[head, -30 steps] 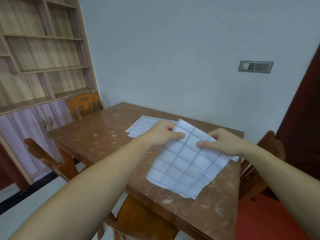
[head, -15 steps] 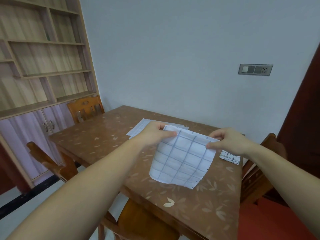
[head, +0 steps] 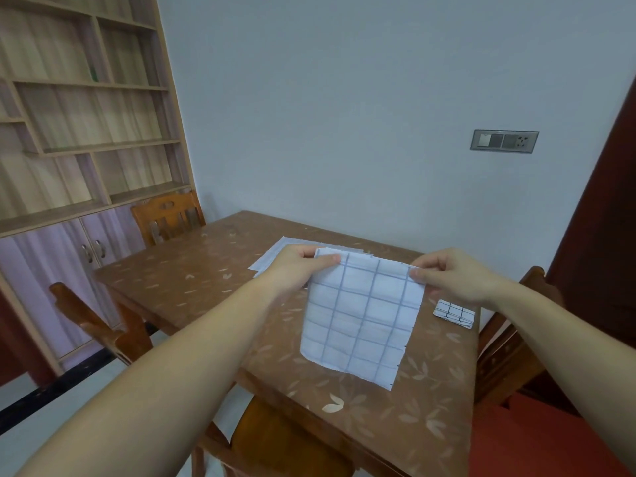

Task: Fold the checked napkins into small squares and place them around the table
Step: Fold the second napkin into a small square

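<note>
A white napkin with blue checks hangs upright above the brown leaf-patterned table. My left hand pinches its top left corner and my right hand pinches its top right corner. The lower edge hangs near the table top. A stack of flat unfolded checked napkins lies behind my left hand, mostly hidden by it. One napkin folded into a small square lies at the table's right edge, below my right wrist.
Wooden chairs stand around the table: one at the far left, one at the near left, one at the right, and one tucked under the front edge. A shelf cabinet fills the left wall.
Both hands have lifted the napkin from lying slanted on the table to hanging upright by its top corners. My hands have moved apart, stretching the top edge.
</note>
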